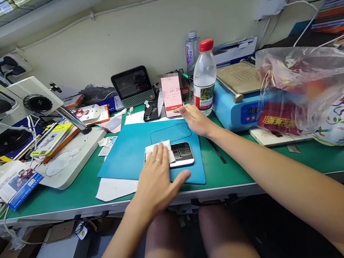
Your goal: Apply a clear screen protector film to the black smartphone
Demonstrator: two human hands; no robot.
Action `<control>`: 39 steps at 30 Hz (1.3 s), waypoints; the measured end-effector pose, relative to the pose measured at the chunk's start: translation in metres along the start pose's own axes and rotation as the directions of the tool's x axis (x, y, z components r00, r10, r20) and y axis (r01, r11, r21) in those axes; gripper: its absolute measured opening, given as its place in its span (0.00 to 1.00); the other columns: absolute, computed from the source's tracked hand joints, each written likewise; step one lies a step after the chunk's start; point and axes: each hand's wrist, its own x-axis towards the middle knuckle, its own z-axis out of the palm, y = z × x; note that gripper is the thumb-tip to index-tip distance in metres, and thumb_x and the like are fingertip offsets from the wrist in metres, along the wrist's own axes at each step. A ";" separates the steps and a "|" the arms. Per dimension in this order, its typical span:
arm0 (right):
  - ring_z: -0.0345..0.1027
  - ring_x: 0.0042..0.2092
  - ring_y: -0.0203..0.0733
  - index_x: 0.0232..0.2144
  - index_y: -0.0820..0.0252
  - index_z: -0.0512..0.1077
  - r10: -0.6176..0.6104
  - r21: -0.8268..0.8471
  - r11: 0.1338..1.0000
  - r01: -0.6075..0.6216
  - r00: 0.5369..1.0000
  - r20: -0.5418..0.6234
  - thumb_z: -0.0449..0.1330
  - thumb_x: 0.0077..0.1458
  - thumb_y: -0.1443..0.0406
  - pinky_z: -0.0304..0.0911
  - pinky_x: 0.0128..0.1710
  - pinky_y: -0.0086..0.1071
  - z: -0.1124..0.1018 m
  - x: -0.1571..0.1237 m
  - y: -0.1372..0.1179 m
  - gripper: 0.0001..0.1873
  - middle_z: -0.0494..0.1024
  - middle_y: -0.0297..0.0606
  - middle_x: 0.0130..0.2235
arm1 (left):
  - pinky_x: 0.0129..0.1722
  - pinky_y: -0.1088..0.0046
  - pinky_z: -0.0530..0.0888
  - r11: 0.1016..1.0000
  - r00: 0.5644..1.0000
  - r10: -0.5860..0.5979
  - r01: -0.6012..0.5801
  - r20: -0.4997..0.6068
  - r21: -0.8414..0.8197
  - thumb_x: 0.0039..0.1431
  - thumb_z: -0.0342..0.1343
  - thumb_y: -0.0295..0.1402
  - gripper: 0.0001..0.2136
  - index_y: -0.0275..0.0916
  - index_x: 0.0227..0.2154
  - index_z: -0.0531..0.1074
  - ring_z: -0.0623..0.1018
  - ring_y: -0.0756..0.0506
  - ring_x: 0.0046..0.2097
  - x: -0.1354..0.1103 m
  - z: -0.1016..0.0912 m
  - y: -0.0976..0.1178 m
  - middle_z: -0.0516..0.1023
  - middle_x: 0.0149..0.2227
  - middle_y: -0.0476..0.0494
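Both unclenched, left hand (157,179) is lying on cloth (170,153) atop a device (184,154) mid-frame, right hand (196,120) pointing toward a pink-screened phone (172,95).

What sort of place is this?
Probably a phone-repair bench: a phone-like device lies on a blue mat, between what looks like a microscope stand and a blue machine with a digital display.

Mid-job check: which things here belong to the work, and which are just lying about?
Likely in use:
white cloth under the left hand
silver-edged phone beneath it
blue mat
black-rimmed clear panel
pink-screened phone near the right hand

Seemingly just lying about:
red-capped bottle
plastic bag
blue machine
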 end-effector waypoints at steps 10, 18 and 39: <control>0.66 0.61 0.56 0.53 0.56 0.79 -0.036 0.000 0.999 0.036 0.999 0.009 0.31 0.61 0.32 0.56 0.65 0.51 -0.002 -0.001 -0.003 0.51 0.79 0.48 0.54 | 0.74 0.51 0.52 0.974 0.987 0.155 -0.161 -0.048 -0.161 0.63 0.34 0.70 0.55 0.18 0.71 0.51 0.47 0.32 0.76 0.017 0.007 0.060 0.47 0.74 0.22; 0.66 0.62 0.58 0.51 0.54 0.79 -0.026 0.013 1.000 0.026 1.000 0.003 0.31 0.60 0.31 0.56 0.65 0.54 -0.001 0.000 -0.001 0.50 0.79 0.47 0.53 | 0.71 0.46 0.61 0.993 0.986 0.109 -0.103 -0.129 0.051 0.71 0.32 0.61 0.45 0.20 0.71 0.54 0.53 0.31 0.75 -0.037 0.013 -0.004 0.52 0.73 0.21; 0.65 0.61 0.54 0.52 0.55 0.78 -0.030 0.017 0.999 0.030 1.000 -0.003 0.30 0.62 0.33 0.55 0.65 0.49 -0.002 -0.002 -0.001 0.49 0.78 0.46 0.52 | 0.72 0.50 0.59 0.978 0.974 0.208 -0.209 -0.094 -0.001 0.69 0.34 0.64 0.48 0.21 0.71 0.54 0.52 0.33 0.75 -0.002 0.016 0.050 0.51 0.74 0.23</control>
